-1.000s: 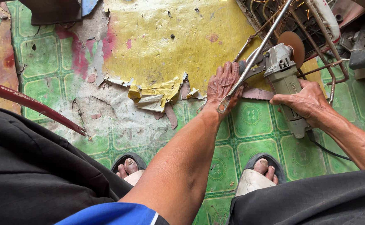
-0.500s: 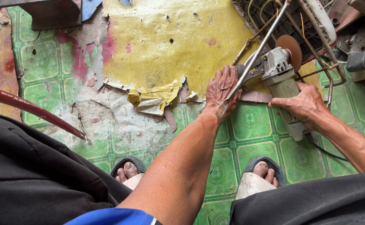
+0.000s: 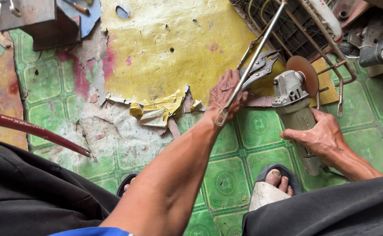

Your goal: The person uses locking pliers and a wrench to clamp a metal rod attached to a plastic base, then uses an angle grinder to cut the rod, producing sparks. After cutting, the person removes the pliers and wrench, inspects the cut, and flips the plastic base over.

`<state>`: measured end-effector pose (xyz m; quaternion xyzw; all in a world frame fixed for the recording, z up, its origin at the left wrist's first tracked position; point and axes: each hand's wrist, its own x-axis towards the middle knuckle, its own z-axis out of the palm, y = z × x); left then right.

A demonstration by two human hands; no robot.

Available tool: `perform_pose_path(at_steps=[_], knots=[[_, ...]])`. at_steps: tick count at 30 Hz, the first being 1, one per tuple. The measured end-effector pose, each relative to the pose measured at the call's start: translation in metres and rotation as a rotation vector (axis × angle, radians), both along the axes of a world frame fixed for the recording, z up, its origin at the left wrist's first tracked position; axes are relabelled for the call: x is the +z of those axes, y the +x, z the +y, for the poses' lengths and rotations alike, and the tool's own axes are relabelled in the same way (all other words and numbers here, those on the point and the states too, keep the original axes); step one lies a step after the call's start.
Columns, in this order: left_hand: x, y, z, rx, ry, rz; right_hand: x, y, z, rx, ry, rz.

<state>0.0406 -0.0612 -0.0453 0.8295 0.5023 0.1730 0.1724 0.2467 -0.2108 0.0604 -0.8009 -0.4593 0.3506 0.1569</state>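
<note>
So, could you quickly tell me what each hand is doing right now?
Left hand: closed on a metal rod.
Right hand: closed around the angle grinder.

The floor [image 3: 239, 144] in the lower half of the frame was bright green, patterned in squares with a round medallion in each; across the upper middle it was a worn yellow patch [image 3: 165, 48], with pink-red smears at upper left and bare grey where the covering had peeled. The grinder [image 3: 298, 116] at right had a pale grey body and a rust-brown disc [image 3: 304, 70]. The rod [image 3: 255, 59] was dull silver, the pliers [image 3: 261, 67] grey steel. A red pipe [image 3: 29, 129] crossed the left edge. The trousers [image 3: 25, 192] were black, the sandal [image 3: 266, 194] white with black.
</note>
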Motion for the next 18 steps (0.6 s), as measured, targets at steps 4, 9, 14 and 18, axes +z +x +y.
perform_pose_path(at_steps=[4, 9, 14, 18], knots=[[-0.023, -0.009, 0.03, -0.139, -0.026, -0.067, 0.006, -0.004, -0.004, -0.016, 0.009, 0.049], [-0.029, -0.017, 0.062, -0.217, -0.248, -0.154, 0.008, -0.006, -0.001, -0.005, 0.005, 0.058], [-0.007, -0.02, 0.077, -0.243, -0.64, -0.327, 0.009, -0.004, 0.001, 0.009, -0.007, 0.024], [-0.001, -0.015, 0.064, -0.24, -0.622, -0.252, 0.009, -0.002, -0.001, -0.015, -0.009, 0.037]])
